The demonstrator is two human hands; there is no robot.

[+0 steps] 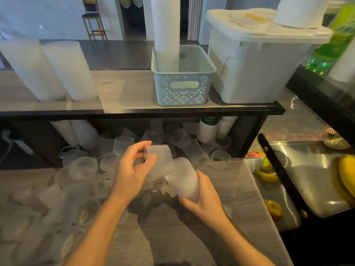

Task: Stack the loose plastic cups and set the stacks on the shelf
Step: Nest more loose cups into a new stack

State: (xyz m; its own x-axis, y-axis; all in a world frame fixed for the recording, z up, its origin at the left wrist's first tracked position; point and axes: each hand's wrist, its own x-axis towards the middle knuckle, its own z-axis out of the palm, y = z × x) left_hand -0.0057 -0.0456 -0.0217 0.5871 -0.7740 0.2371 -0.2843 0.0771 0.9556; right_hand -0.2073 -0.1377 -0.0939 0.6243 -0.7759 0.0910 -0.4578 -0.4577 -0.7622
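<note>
Looking down, we are seeing one white lidded bin (255, 73) and one pale blue basket (183, 87) sitting on the shelf (134, 110), with three tall cup stacks: two leaning at the left (51, 70), one standing upright in the basket (166, 33). Loose cups (82, 167), too many for us to count, are lying scattered over the counter (172, 237). Our right hand (206, 200) is gripping a short stack (184, 179), its long axis tilting up-left. Our left hand (132, 169) is pinching a single cup (158, 156) against that stack's upper end.
</note>
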